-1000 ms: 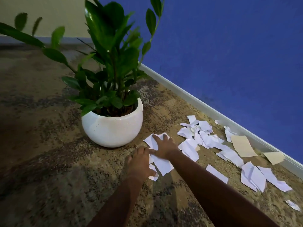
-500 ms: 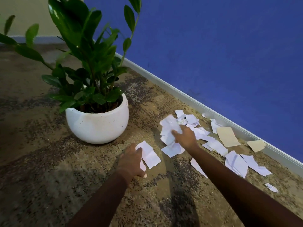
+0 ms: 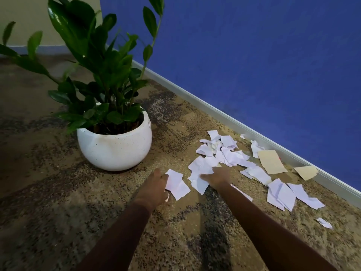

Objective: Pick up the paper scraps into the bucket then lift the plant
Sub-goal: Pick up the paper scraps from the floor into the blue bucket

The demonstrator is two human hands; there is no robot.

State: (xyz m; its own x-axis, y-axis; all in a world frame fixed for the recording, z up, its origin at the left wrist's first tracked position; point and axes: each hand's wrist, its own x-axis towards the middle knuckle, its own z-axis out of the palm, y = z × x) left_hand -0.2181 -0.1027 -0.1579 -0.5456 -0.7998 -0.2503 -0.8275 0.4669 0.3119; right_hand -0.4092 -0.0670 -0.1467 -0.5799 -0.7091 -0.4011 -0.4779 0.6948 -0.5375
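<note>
White paper scraps (image 3: 230, 153) lie scattered on the patterned carpet near the wall, with two tan pieces (image 3: 271, 162) among them. My right hand (image 3: 216, 176) lies flat, fingers spread, on the near edge of a white bunch (image 3: 201, 167). My left hand (image 3: 154, 186) rests on the carpet with its fingertips on the left edge of a separate white scrap (image 3: 177, 184); a sliver of paper shows under its palm. The plant (image 3: 101, 65) stands upright in a round white speckled pot (image 3: 115, 151), just left of and beyond my left hand. No bucket is in view.
A blue wall with a pale baseboard (image 3: 234, 124) runs diagonally behind the scraps. More white scraps (image 3: 283, 194) lie to the right, and one small piece (image 3: 324, 222) lies apart near the right edge. The plant's long leaves overhang the carpet to the left.
My hands were together on one pile by the pot. The right hand slid a bunch of white scraps rightward to the main pile; the left hand stayed on the remaining scrap.
</note>
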